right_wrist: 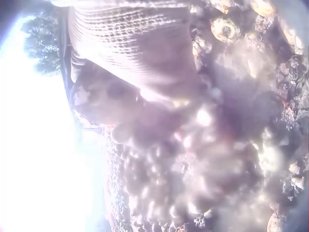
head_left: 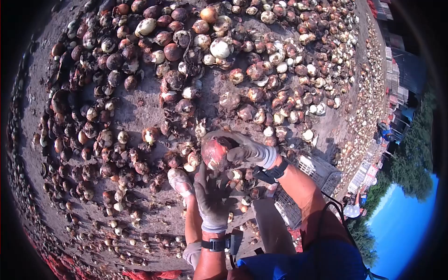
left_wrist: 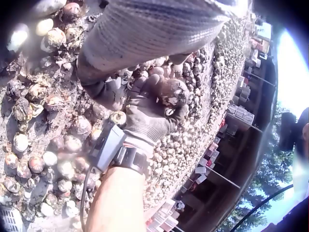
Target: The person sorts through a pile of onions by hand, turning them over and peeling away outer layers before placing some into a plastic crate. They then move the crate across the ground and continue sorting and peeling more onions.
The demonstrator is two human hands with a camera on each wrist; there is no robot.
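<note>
In the head view, my gloved right hand [head_left: 247, 150] grips a reddish onion [head_left: 215, 153] with dark, dirty skin. The left wrist view shows that onion [left_wrist: 174, 93] held between the right hand's [left_wrist: 149, 108] fingers and thumb. My left hand [head_left: 212, 196], also in a grey glove, is just below the onion, its fingers extended toward it. Seen from its own wrist, the left hand [left_wrist: 140, 38] bends its fingertips down beside the right hand, apart from the onion. The right wrist view is washed out by glare, with the right glove [right_wrist: 135, 43] large at the top.
Loose onions [head_left: 256, 72] with peeling skins cover the ground around my hands. A light plastic crate [head_left: 319, 169] stands beside my right forearm. My shoe [head_left: 179, 181] is left of the left hand. Stacked crates and other people [head_left: 354, 211] are along the right side.
</note>
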